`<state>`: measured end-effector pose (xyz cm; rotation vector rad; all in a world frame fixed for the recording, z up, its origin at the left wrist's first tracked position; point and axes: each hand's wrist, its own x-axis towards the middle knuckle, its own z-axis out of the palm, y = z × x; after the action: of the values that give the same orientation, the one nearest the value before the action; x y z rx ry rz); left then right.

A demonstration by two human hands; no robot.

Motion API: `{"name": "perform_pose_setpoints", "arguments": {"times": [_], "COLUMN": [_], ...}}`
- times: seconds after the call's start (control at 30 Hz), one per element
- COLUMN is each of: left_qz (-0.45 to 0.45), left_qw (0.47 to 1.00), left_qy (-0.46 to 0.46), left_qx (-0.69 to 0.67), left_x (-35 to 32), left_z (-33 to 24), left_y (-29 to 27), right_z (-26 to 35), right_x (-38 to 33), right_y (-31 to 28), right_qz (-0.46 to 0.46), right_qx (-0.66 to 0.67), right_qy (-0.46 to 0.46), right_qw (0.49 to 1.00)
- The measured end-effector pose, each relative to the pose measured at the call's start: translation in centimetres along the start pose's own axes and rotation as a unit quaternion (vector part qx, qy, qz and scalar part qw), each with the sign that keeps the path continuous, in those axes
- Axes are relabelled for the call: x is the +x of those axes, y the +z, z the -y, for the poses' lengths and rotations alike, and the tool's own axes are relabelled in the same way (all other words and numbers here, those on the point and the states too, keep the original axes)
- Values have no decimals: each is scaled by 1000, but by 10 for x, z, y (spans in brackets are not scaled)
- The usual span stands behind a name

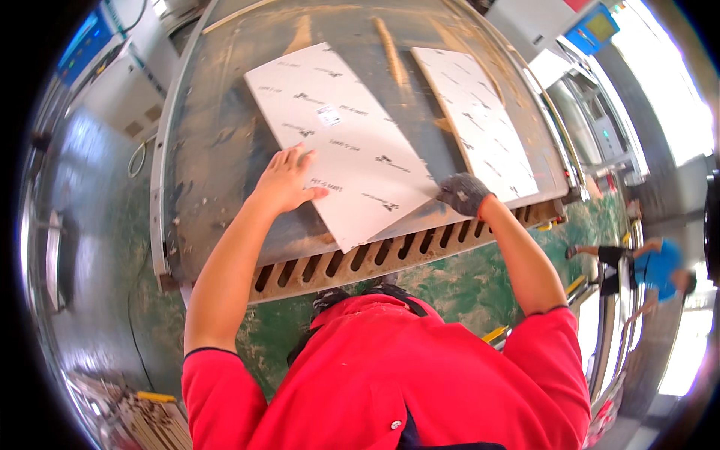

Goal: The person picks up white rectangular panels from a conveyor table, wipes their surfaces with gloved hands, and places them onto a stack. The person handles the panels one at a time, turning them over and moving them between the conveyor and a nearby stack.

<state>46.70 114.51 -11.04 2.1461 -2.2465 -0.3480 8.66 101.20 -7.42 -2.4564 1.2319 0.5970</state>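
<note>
A white printed panel with a small label lies tilted across a machine table, its near corner jutting past the slotted front edge. My bare left hand rests at the panel's left edge, fingers spread and thumb over its top face. At the panel's right corner, my right hand wears a dark grey glove, and its fingers are curled around that corner. Part of the gloved fingers is hidden. A second, narrower white panel lies to the right, just beyond the glove.
Sawdust streaks and a dusty strip mark the table. A slotted rail runs along its near side, above a dusty green floor. Grey cabinets stand at both sides. Another person in a blue shirt is at the far right. Wood strips lie at lower left.
</note>
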Motion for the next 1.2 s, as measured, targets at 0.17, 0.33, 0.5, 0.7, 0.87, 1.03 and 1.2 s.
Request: {"name": "perform_pose_setpoints", "arguments": {"times": [0.17, 0.33, 0.5, 0.7, 0.87, 1.03, 1.2], "left_qz": [-69, -284, -302, -270, -164, -80, -106], "left_qw": [997, 924, 751, 637, 614, 601, 555], "left_qy": [6, -46, -129, -193, -213, -215, -275], "left_qx": [-39, -254, -573, -696, -742, -766, -777], "left_x": [-10, -40, -127, -186, -189, -172, -133], "left_z": [2, 15, -10, -57, -93, -132, -182], "left_y": [6, 5, 10, 76, 100, 109, 100], "right_z": [61, 154, 189, 187, 173, 165, 165], "right_x": [-2, 23, 9, 61, 51, 102, 107], "right_y": [11, 62, 79, 20, 45, 27, 34], "right_qz": [-232, -241, -131, -238, -176, -239, -250], "right_qx": [-38, -29, -23, -48, -119, -117, -98], "right_qy": [-138, -356, -498, -440, -549, -575, -586], "right_qw": [962, 902, 857, 865, 808, 774, 765]}}
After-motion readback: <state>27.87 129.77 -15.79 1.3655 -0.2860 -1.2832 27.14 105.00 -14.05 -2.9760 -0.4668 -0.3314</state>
